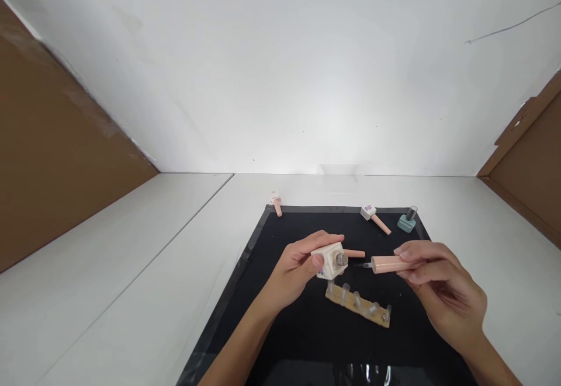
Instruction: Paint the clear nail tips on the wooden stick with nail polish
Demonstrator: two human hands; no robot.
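1. Nearest the camera, two bare forearms rise from the lower edge over a black mat [307, 339] spread on a white bench [131, 292]
2. Left hand [302, 263] is curled around a small white square bottle [328, 260], thumb on its near face and fingers behind; the bottle is tipped sideways so its open neck [340, 259] points right
3. Right hand [432, 272] pinches a long peach-coloured cap [388, 264] between thumb and fingertips, the other fingers loosely bent; the cap lies level, and its thin dark brush stem [364, 265] points left toward the bottle neck, just short of it
4. Another peach cap or stick [354, 253] shows just behind the bottle, beside the left fingertips; whether it touches them I cannot tell
5. Below the two hands, on the mat, lies a narrow wooden strip [358, 307] carrying a row of small clear pegs, angled down to the right
6. At the mat's far edge sit three more bottles: a white one with a peach cap lying on its side [374, 216], a teal one with a grey cap [407, 221] just right of it, and a small peach-capped one [276, 204] at the far left corner
7. Brown cardboard panels [52, 158] stand at both sides against the white wall
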